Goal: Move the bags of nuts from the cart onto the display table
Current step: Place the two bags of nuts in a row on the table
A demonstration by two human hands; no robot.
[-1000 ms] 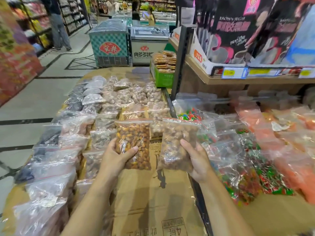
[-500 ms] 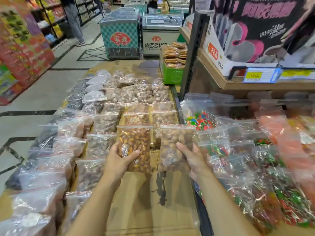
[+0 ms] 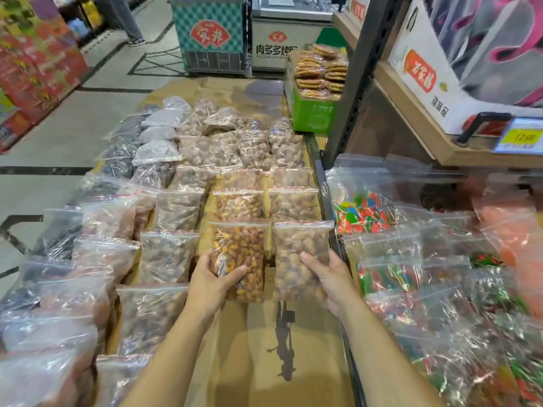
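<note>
My left hand (image 3: 212,284) grips a clear zip bag of orange-brown glazed nuts (image 3: 238,254) by its lower left corner. My right hand (image 3: 330,279) grips a clear zip bag of pale brown nuts (image 3: 299,254) by its lower right corner. Both bags hang side by side, low over the bare cardboard (image 3: 282,356) of the display table, just behind the last laid row of nut bags (image 3: 266,202). Several rows of bagged nuts and dried fruit cover the cardboard ahead and to the left.
Bags of coloured candy (image 3: 363,214) fill the surface to the right, past a dark metal rail (image 3: 329,207). A green crate of biscuits (image 3: 316,110) stands at the far end. A wooden shelf (image 3: 423,136) overhangs on the right. Freezers (image 3: 211,33) and a person's legs (image 3: 125,19) are across the aisle.
Both hands carried their bags forward and lower toward the table's last row. The view has tilted down and moved closer to the display.
</note>
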